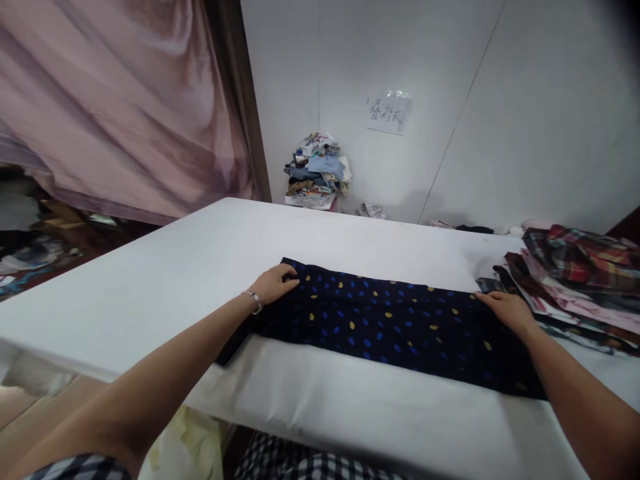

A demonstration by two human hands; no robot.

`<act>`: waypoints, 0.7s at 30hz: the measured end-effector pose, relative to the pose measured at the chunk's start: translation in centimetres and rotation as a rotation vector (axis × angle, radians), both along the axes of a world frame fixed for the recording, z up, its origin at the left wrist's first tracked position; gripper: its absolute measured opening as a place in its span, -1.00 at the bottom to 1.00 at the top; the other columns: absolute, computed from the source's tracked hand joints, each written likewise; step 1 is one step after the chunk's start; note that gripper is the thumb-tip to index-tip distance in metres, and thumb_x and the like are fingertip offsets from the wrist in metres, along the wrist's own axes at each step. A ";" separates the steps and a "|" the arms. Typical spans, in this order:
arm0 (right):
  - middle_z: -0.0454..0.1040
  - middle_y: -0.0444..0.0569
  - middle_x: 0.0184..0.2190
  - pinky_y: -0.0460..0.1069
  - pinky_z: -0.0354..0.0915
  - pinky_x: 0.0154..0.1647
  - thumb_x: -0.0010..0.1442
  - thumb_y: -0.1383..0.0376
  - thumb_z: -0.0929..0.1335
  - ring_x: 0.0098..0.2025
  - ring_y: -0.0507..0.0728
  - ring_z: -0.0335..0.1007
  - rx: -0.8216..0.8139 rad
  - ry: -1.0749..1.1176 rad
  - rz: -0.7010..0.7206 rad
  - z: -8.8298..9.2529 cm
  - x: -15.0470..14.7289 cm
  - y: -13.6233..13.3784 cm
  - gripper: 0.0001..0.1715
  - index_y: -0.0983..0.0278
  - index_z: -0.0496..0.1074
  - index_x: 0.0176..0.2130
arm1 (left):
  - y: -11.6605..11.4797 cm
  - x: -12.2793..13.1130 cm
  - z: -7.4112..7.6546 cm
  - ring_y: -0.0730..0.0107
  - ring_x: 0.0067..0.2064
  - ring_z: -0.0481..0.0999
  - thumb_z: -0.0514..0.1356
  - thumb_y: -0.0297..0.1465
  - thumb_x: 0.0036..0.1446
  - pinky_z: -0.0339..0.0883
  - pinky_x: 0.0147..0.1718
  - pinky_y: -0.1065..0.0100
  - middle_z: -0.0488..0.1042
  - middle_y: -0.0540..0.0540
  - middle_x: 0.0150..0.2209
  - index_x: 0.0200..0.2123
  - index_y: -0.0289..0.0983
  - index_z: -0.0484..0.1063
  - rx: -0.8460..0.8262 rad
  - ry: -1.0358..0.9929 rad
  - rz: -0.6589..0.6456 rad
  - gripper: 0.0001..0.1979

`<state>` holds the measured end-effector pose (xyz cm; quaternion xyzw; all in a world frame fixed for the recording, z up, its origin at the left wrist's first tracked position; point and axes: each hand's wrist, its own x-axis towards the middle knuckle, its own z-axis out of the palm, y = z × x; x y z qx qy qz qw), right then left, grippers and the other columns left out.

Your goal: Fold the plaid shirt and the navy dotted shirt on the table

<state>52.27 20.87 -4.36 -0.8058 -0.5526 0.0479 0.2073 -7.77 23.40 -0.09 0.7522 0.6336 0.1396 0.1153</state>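
Note:
A dark navy cloth (390, 320) with blue and yellow spots lies folded into a long band across the front of the white table (200, 267). At its upper left corner, my left hand (274, 283), with a bracelet at the wrist, pinches the edge between thumb and fingers. Gripping the upper right corner is my right hand (505, 310), its fingers partly hidden. A dark flap of cloth shows below my left wrist at the table's front edge.
Folded clothes (590, 287) are stacked on the right, close to my right hand. Behind the table stands a clothes pile (320, 167) against the wall. A pink curtain (130, 100) hangs at the left, and a paper sign (389, 113) is on the wall.

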 end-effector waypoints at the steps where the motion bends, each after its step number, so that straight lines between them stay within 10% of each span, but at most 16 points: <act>1: 0.48 -0.03 -0.61 0.01 0.21 -0.48 -0.07 -0.16 0.29 -0.54 0.17 0.38 -0.023 0.013 -0.006 0.1 0.0 0.0 -0.47 0.21 0.51 -0.54 | 0.7 0.1 0.0 0.22 -0.08 0.46 0.06 -0.11 0.06 0.31 -0.09 0.26 0.45 -0.09 -0.02 -0.10 -0.17 0.39 -0.005 -0.020 0.089 -0.61; 7: 0.54 0.03 -0.41 0.06 0.28 -0.33 0.02 -0.06 0.27 -0.33 0.25 0.44 -0.043 -0.084 0.029 1.9 -1.0 -0.4 -0.53 0.23 0.54 -0.39 | 4.3 0.6 -1.3 -0.14 -0.01 0.42 0.25 -0.12 -0.14 0.26 -0.07 -0.02 0.49 -0.31 -0.09 -0.14 -0.24 0.42 -0.026 -0.008 0.299 -0.52; 12: 0.52 0.07 -0.16 0.12 0.25 -0.01 0.14 0.05 0.25 -0.07 0.27 0.38 0.206 -0.091 0.372 3.2 -9.3 -2.9 -0.57 0.23 0.50 -0.15 | 5.3 1.4 -0.5 0.07 -0.09 0.48 0.23 -0.30 -0.08 0.31 -0.10 0.15 0.53 -0.18 -0.20 -0.16 -0.19 0.43 0.005 -0.139 0.344 -0.66; 16: 0.49 0.00 -0.09 0.11 0.30 -0.01 0.15 0.10 0.31 -0.07 0.22 0.38 -0.023 0.086 0.871 2.2 -18.5 -5.5 -0.60 0.13 0.45 -0.02 | 5.4 2.0 1.3 0.21 -0.25 0.52 0.23 -0.33 -0.05 0.38 -0.23 0.23 0.53 -0.13 -0.30 -0.15 -0.23 0.43 0.034 -0.306 0.413 -0.67; 21: 0.47 0.01 -0.26 0.05 0.34 -0.15 0.21 0.32 0.23 -0.18 0.17 0.39 -0.005 -0.019 0.883 1.3 -21.4 -5.3 -0.68 0.18 0.51 -0.15 | 5.5 1.6 3.0 0.38 -0.44 0.51 0.21 -0.33 0.03 0.41 -0.41 0.32 0.54 -0.11 -0.35 -0.04 -0.25 0.39 0.017 -0.508 0.452 -0.62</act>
